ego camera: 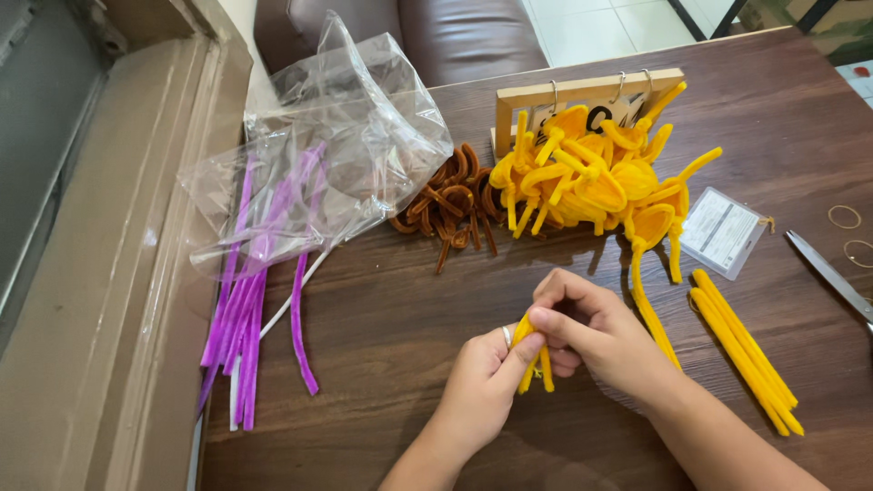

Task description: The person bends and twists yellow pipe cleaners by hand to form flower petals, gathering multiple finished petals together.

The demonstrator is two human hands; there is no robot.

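Two hands work above the brown surface, just in front of the yellow pile of bent pipe-cleaner pieces. Left hand and right hand both have fingers closed on one folded yellow pipe cleaner. Advisable: pinch close to the bend, keeping both legs even. Purple stems lie well left of the pile.
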